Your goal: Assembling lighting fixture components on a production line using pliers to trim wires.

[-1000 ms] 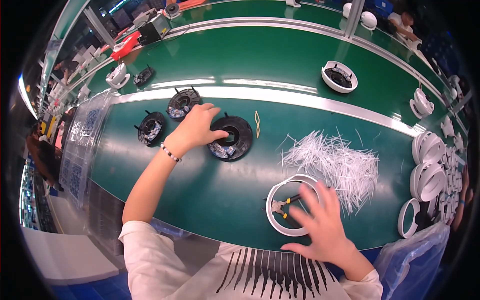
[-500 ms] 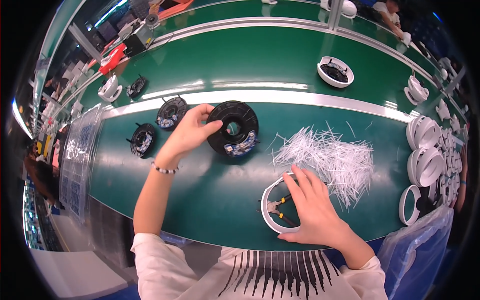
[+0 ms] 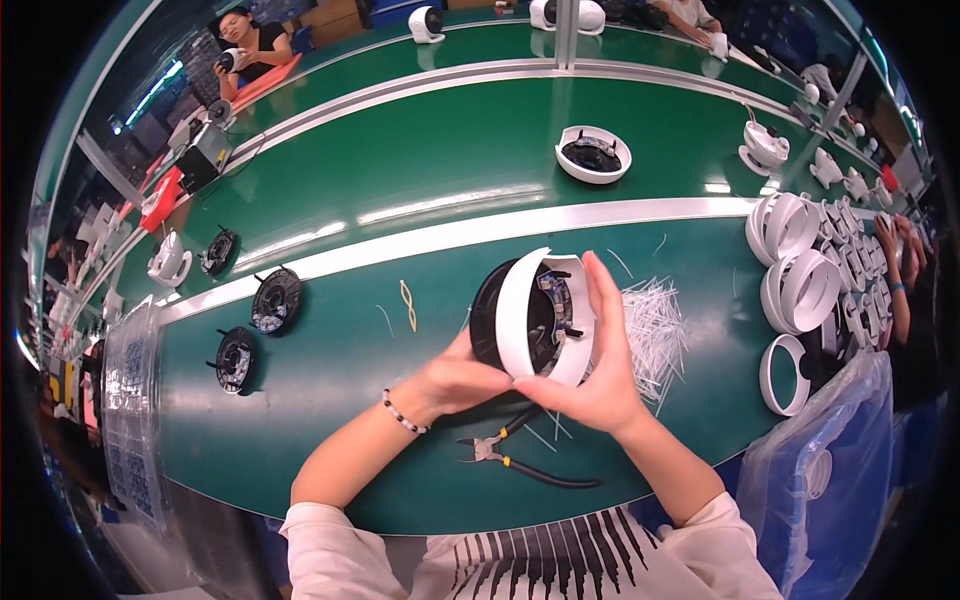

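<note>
Above the green bench, my left hand (image 3: 462,378) is closed on a black round disc (image 3: 485,318) with a circuit board on its inner side. My right hand (image 3: 608,375) grips a white ring housing (image 3: 516,315), thumb and fingers on opposite edges. Both parts stand tilted on edge, with the ring around the disc; whether it is fully seated, I cannot tell. Dark prongs and part of the board show inside the ring. Below my hands lie cutting pliers (image 3: 487,449) with dark, yellow-marked handles. The left fingertips are hidden behind the disc.
White strips (image 3: 655,335) are heaped right of my hands. Two black discs (image 3: 276,300) (image 3: 236,360) lie at left, near a yellow loop (image 3: 408,305). White rings (image 3: 800,290) are stacked at right beside a plastic-lined blue bin (image 3: 845,480). A white-rimmed assembly (image 3: 594,155) rests on the conveyor.
My left hand has brought the black disc right, and my right hand has lifted the white ring off the bench to meet it. The pliers are now uncovered. The view has shifted.
</note>
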A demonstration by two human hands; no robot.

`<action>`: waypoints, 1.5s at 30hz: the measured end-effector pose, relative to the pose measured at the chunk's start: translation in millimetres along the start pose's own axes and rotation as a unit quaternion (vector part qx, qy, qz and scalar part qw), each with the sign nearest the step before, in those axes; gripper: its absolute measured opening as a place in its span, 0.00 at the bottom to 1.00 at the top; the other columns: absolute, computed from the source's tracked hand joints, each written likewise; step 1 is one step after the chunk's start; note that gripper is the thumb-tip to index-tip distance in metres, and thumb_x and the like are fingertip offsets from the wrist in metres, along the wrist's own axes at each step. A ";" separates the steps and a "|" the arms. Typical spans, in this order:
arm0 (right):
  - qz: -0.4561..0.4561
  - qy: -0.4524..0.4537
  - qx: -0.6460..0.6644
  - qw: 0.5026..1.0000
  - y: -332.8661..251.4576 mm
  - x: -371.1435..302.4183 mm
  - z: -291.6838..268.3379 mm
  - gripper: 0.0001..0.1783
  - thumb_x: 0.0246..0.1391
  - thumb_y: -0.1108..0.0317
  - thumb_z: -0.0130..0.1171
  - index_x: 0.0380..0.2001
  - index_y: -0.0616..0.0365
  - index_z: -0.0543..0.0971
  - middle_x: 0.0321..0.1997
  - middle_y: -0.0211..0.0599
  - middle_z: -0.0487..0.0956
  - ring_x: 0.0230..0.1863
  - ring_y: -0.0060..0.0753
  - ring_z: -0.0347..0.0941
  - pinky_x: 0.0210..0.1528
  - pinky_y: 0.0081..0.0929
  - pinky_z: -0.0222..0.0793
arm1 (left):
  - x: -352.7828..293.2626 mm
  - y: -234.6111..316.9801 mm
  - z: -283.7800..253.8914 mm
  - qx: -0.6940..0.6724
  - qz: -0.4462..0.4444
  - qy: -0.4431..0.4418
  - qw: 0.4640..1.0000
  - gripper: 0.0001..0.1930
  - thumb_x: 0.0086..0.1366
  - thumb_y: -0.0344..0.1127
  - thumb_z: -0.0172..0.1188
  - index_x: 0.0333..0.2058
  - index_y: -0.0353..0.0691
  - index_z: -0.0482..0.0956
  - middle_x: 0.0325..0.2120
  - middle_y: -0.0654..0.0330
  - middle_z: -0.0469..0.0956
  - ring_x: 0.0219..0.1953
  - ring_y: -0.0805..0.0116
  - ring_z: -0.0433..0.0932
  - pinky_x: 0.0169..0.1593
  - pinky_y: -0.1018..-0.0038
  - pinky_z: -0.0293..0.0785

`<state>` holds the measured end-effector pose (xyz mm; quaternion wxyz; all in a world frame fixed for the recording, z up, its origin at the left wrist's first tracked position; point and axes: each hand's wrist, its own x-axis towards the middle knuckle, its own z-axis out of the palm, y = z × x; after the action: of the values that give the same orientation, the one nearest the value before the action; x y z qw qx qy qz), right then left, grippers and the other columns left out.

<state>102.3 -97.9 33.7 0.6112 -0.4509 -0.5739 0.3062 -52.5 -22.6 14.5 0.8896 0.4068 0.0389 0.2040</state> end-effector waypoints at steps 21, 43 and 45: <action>-0.137 -0.079 -0.252 0.955 -0.7 0.7 0.1 0.64 0.18 0.51 0.72 0.57 0.65 0.47 0.60 0.59 0.50 0.59 0.62 0.47 0.58 0.48 0.45 | 18.2 8.4 21.5 -0.126 -0.027 0.195 0.972 0.34 0.59 0.63 0.29 0.50 0.41 0.64 0.45 0.55 0.69 0.46 0.61 0.70 0.50 0.66 0.68; -0.103 0.090 -0.434 0.890 -25.8 -3.0 -100.9 0.39 0.32 0.60 0.66 0.50 0.61 0.64 0.56 0.48 0.61 0.58 0.46 0.56 0.58 0.37 0.49 | 68.5 41.8 -50.7 -0.090 0.034 0.262 0.960 0.27 0.61 0.46 0.38 0.49 0.26 0.60 0.46 0.45 0.67 0.47 0.54 0.69 0.53 0.62 0.65; -0.040 0.187 -0.527 0.828 -21.3 -26.4 -131.6 0.30 0.33 0.64 0.63 0.44 0.63 0.68 0.50 0.48 0.67 0.52 0.47 0.61 0.55 0.37 0.53 | 74.6 57.9 -83.5 -0.057 0.080 0.318 0.943 0.25 0.61 0.45 0.39 0.49 0.28 0.61 0.46 0.46 0.67 0.48 0.54 0.68 0.55 0.61 0.62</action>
<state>223.9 -156.4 50.3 0.3882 -0.7296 -0.5406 -0.1575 -23.1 99.8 8.9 0.8333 0.2713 0.2759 0.3948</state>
